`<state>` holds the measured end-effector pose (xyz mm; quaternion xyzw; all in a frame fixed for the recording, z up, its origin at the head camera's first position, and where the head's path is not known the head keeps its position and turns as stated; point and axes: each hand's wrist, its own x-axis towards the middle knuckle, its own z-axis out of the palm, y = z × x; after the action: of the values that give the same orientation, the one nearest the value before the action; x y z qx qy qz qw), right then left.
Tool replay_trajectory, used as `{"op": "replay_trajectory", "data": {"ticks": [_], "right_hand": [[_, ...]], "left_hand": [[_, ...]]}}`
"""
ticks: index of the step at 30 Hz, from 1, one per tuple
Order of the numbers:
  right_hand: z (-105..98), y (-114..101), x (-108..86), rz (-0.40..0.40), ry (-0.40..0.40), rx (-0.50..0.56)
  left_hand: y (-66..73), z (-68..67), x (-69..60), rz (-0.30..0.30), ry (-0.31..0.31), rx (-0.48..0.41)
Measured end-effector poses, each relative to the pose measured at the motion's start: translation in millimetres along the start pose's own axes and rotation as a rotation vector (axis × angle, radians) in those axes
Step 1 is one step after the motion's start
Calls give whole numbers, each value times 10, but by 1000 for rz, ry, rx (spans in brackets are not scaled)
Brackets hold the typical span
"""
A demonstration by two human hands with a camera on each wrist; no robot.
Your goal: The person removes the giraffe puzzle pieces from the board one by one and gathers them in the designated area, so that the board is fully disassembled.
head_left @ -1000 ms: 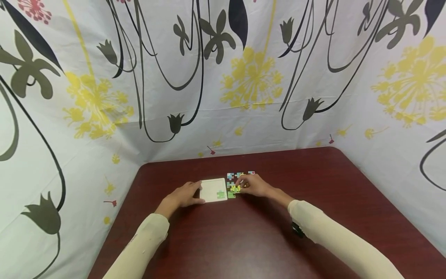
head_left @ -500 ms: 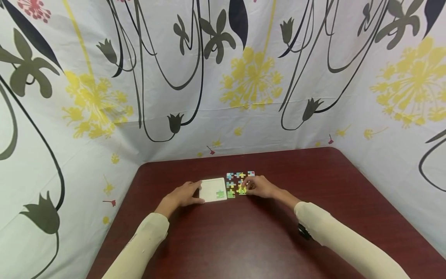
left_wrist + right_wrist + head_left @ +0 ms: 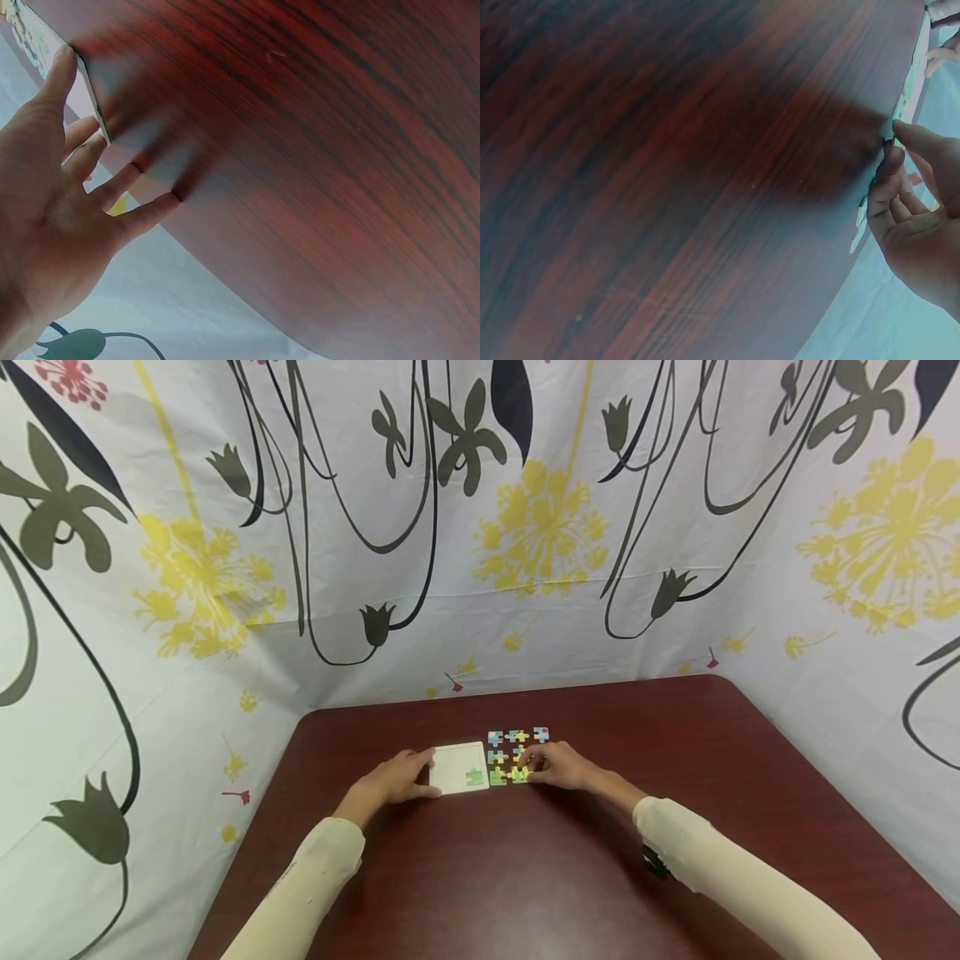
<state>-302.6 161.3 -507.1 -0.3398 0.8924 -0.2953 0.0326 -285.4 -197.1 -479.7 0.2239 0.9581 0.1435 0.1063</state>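
My left hand (image 3: 400, 777) rests at the left edge of a white puzzle tray (image 3: 452, 764). In the left wrist view its thumb and fingertips touch the tray's rim, and the fingers are extended and spread. A green puzzle piece (image 3: 474, 777) lies in the tray's near right corner. With thumb and forefinger, my right hand (image 3: 558, 765) pinches a yellow-green puzzle piece (image 3: 519, 774) at the near row right of the tray. The right wrist view shows that pinch (image 3: 926, 217) edge-on, low against the tabletop. The fingers partly cover a piece behind it.
Several other pieces stand in rows right of the tray: a blue piece (image 3: 496, 738), a blue-yellow piece (image 3: 517, 736), a piece with a red spot (image 3: 542, 734) and a green piece (image 3: 498, 776). A dark red wooden table (image 3: 480, 877) meets a patterned cloth (image 3: 465, 643) behind.
My right hand has moved a little right and toward me with the yellow-green puzzle piece, from over the other pieces to the near row. The left hand and the tray have stayed put.
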Motion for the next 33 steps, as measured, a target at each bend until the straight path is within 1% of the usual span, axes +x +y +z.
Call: {"op": "replay_trajectory", "data": {"ticks": [3,8,14,22,33], "right_hand": [[-1,9,-10,2,1,-13],[-2,31,-32,16,-3,-16],[-17,45,-48,0,-8,-17],[-43,55,-63,14,-19,-27],[-53,56,-60,13,-24,6]], "left_hand": [[-2,2,-1,4,4,4],[-7,9,3,-5,-1,15],[-2,8,-1,-9,1,6],[-9,10,18,11,0,8],[-15,4,7,13,-6,-5]]}}
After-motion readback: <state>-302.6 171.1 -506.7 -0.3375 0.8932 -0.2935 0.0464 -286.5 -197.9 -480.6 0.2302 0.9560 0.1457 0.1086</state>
